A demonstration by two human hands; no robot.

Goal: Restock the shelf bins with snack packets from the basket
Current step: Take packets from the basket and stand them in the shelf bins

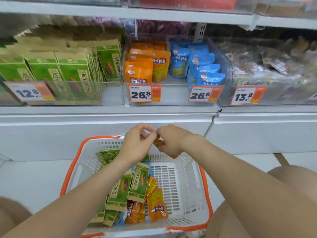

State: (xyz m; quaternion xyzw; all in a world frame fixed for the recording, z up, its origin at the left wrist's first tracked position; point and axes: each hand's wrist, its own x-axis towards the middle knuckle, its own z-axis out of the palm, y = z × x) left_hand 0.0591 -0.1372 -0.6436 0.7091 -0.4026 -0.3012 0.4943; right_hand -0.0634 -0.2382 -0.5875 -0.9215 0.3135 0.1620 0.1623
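I am holding a small orange packet (159, 143) between both hands, just above the far rim of the basket (180, 182). My right hand (171, 141) is curling its fingers round the packet. My left hand (137, 143) is pinching the packet's top end with bent fingertips. The hands are hiding most of the packet.

Under my forearms, green packets (120, 188) are lying piled in the left half of the basket. Loose orange packets (156, 206) are lying just beside them toward the middle.

Straight beyond the basket, on the shelf (103, 115), the middle bin (171, 98) is holding orange pouches (142, 66) on its left side and blue pouches (197, 66) on its right. Beyond the basket and to its left, the left bin (111, 95) is holding upright green bags (68, 73). Beyond and to its right, the right bin (283, 95) is holding brownish packs (265, 66), too blurred to read. Price tags (145, 93) are hanging on the bin fronts.
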